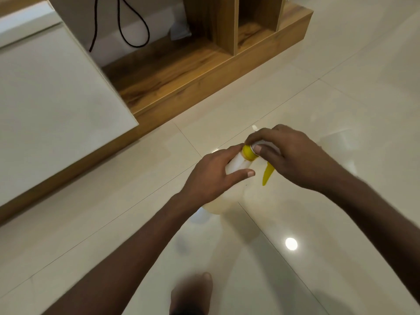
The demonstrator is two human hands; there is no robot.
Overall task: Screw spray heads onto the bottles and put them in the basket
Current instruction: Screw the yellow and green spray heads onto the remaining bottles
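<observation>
in the middle of the frame the left hand (pixel 212 176) wraps its fingers and thumb around the neck end of a pale, see-through bottle (pixel 237 163), which lies tilted, its base (pixel 216 206) showing below the wrist toward the lower centre. just right of it the right hand (pixel 293 155) curls over the spray head (pixel 261 147), thumb and fingers grasping it right at the yellow collar (pixel 248 153) that sits on the bottle's mouth. a yellow trigger (pixel 267 175) hangs down under the right hand, and a small white nozzle tip (pixel 254 127) pokes out above the fingers. both are held above a glossy cream tile floor (pixel 341 76). a bare foot (pixel 193 294) shows at the bottom centre, blurred. upper left holds a white panel (pixel 52 105) and a wooden shelf unit (pixel 193 64) with a black cable (pixel 134 30) looping down.
</observation>
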